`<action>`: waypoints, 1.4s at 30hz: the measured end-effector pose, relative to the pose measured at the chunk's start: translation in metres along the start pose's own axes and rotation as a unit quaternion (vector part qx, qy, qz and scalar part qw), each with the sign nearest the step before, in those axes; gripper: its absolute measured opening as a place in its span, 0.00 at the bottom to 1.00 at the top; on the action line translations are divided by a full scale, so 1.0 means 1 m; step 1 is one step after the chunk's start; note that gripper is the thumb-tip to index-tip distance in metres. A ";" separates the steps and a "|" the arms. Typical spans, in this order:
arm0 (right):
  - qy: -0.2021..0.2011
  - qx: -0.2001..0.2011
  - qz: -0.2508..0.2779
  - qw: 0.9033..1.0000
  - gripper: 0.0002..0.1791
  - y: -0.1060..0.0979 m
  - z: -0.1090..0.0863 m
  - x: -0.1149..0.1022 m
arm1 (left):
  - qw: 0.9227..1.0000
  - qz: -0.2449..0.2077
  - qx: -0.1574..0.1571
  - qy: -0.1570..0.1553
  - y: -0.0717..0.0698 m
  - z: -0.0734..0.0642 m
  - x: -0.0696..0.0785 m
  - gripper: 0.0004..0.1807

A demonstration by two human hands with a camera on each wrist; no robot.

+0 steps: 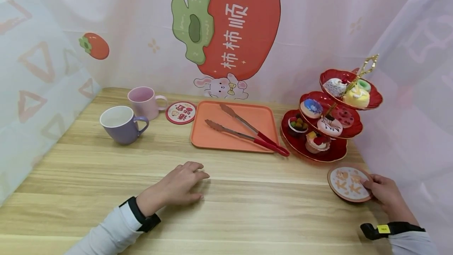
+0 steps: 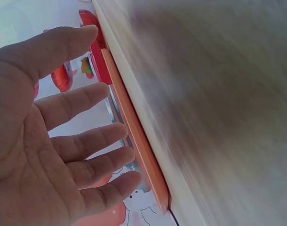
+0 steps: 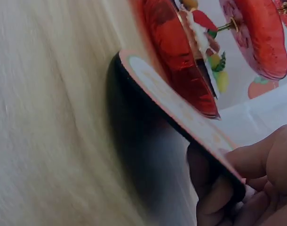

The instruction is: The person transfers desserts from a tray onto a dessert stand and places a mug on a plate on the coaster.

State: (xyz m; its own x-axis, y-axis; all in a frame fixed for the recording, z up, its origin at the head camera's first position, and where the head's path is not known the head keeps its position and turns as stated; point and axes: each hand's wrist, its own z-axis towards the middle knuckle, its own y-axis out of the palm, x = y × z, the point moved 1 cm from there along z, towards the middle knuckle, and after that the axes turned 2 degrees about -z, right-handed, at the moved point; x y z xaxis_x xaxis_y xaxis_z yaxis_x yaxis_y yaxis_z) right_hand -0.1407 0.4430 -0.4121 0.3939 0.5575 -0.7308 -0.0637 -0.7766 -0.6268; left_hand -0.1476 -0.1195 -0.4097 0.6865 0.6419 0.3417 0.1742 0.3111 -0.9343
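My right hand pinches a round coaster by its right edge, thumb on the printed face and fingers beneath. In the right wrist view the coaster is tilted, its dark underside facing the wood and its far edge low over the table. My left hand rests at the middle of the table with fingers spread and slightly bent. Its palm holds nothing in the left wrist view. Beyond it lies an orange tray with red-handled tongs across it, their handles reaching over the tray's front right corner.
A three-tier red stand with cakes and donuts stands just behind the coaster. At the back left are a pink mug, a purple mug and a second round coaster. Printed cloth hangs along the back and both sides.
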 end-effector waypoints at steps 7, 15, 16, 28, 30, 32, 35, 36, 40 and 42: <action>-0.041 0.052 -0.217 0.974 0.25 -0.001 0.004 -0.007 | 1.000 -0.004 -0.005 -0.006 0.000 -0.001 -0.002 0.25; 0.032 0.038 -0.294 0.954 0.31 0.004 0.000 -0.018 | 1.000 0.000 -0.002 -0.002 0.000 -0.001 -0.003 0.25; 0.042 0.036 -0.300 0.952 0.32 0.004 0.000 -0.019 | 1.000 0.000 -0.002 -0.002 0.000 -0.001 -0.003 0.25; 0.011 0.040 -0.314 0.949 0.33 0.013 -0.007 -0.027 | 1.000 -0.001 0.005 -0.009 0.000 -0.003 -0.005 0.25; -0.033 0.042 -0.313 0.948 0.31 0.019 -0.010 -0.030 | 1.000 -0.005 0.004 -0.016 0.001 -0.004 -0.006 0.25; -0.093 0.042 -0.309 0.946 0.29 0.027 -0.013 -0.034 | 1.000 -0.009 0.002 -0.022 0.002 -0.005 -0.007 0.25; -0.181 0.038 -0.302 0.935 0.25 0.039 -0.018 -0.042 | 1.000 -0.012 0.000 -0.024 0.002 -0.006 -0.008 0.24; -0.213 0.040 -0.299 0.929 0.23 0.043 -0.019 -0.044 | 1.000 -0.011 0.000 -0.022 0.002 -0.006 -0.008 0.24; -0.299 0.037 -0.293 0.907 0.17 0.056 -0.022 -0.057 | 1.000 -0.007 0.004 -0.019 0.001 -0.005 -0.009 0.25; -0.329 0.036 -0.296 0.896 0.18 0.061 -0.025 -0.064 | 1.000 -0.007 0.006 -0.019 0.000 -0.005 -0.010 0.25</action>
State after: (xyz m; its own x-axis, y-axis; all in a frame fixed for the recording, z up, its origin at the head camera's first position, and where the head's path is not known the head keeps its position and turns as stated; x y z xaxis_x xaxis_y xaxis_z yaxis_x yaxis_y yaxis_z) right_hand -0.1471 0.3528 -0.3970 -0.2459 0.9362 -0.2512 -0.0908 -0.2802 -0.9556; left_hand -0.1510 -0.1289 -0.4134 0.6569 0.6630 0.3590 0.1759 0.3283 -0.9281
